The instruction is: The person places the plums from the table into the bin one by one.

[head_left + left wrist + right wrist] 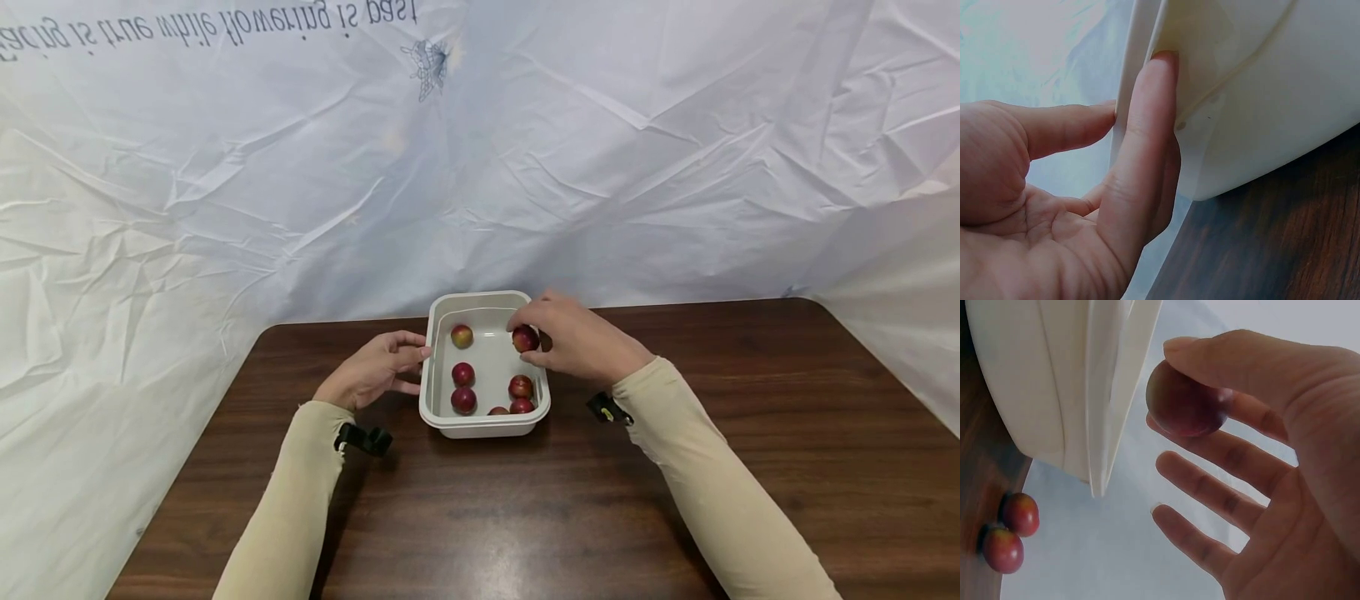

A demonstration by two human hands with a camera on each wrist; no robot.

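Note:
A pale rectangular plastic container [485, 421] stands on the table with several red plums [463, 401] inside, some partly hidden behind its near wall. On its left side my left hand [380, 364] pinches the rim, the thumb against the edge and a finger on the outer wall [1241, 125] under the lip. My right hand [581, 337] holds one dark red plum [1185, 403] between thumb and fingers, over the container's right side in the head view. The other fingers of that hand are spread, as the right wrist view shows.
Two more plums [1020, 514] lie on the dark wooden table [480, 517] beyond the container in the right wrist view. Wrinkled white sheeting [525, 208] hangs along the table's back and sides. Black straps with small devices [363, 438] sit on both wrists.

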